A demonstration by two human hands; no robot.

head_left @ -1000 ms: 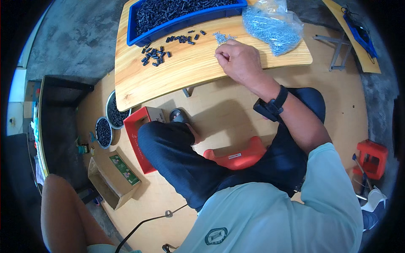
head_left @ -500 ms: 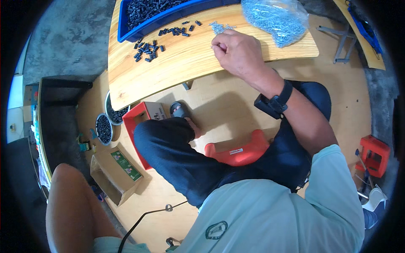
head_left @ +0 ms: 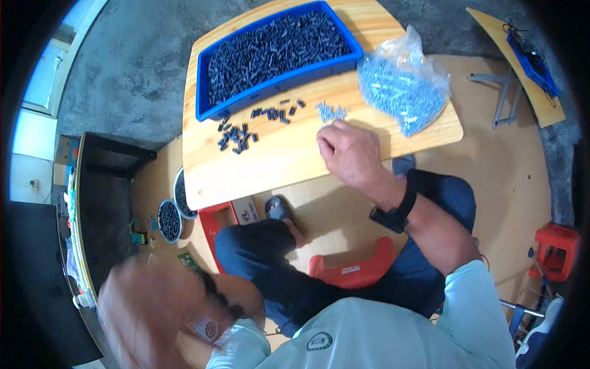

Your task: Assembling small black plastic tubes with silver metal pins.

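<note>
My right hand (head_left: 351, 152), with a dark band at its wrist, rests at the front edge of the wooden table (head_left: 246, 178). Its fingers are curled closed; whatever they may hold is hidden. Just beyond the knuckles lies a small pile of silvery screw-like pieces (head_left: 330, 113). To the left, short black cylindrical parts (head_left: 236, 136) are scattered in loose groups. My left hand (head_left: 144, 307) is raised close to the camera at the lower left, off the table. Motion smears it, so its fingers cannot be made out.
A blue tray (head_left: 283, 79) full of black parts stands at the back of the table. Right of it sits a clear bag (head_left: 402, 92) of silvery pieces. Below are bowls of black parts (head_left: 169, 220), a red box (head_left: 216, 219) and a red stool (head_left: 353, 267).
The view has tilted, showing more of the tray. My left arm has swung, bringing its blurred hand into view. My right hand stays closed beside the silvery pile.
</note>
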